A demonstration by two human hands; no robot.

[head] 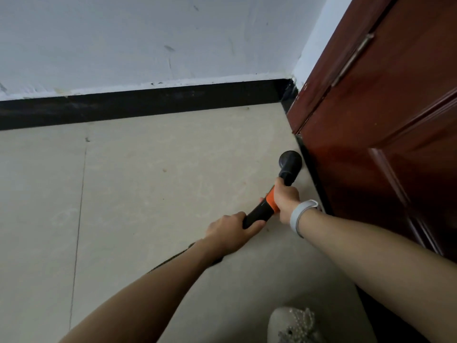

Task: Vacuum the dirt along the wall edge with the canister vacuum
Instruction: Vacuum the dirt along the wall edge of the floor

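Black nozzle [290, 161] first: we had it down at the floor [148, 194], just beside the dark skirting [314, 174] that ran under the red-brown door [395, 144], near the corner where that skirting met the one along the white wall [148, 45]. Whether the nozzle's mouth actually touched the tile we could not tell from above.

We held the wand [259, 211] with both hands. Our right hand [285, 196] was wrapped round it at the orange band, close behind the nozzle, with a pale wristband [300, 216] on that wrist. Our left hand [230, 231] gripped the black shaft lower down, fingers curled about it. A dark hose [178, 256] seemed to trail back under the left forearm; the canister itself was out of view.

As to progress, we judged ourselves in the middle of the edge work. The strip by the door was under the nozzle, and the long run of skirting [123, 112] below the wall lay well apart from it. A few small specks showed on the tiles, one dark mark [87, 139] near that far skirting, so some dirt seemed left there. We could not tell which stretches had been cleaned already. A pale shoe [294, 325] stood at the bottom of the view.
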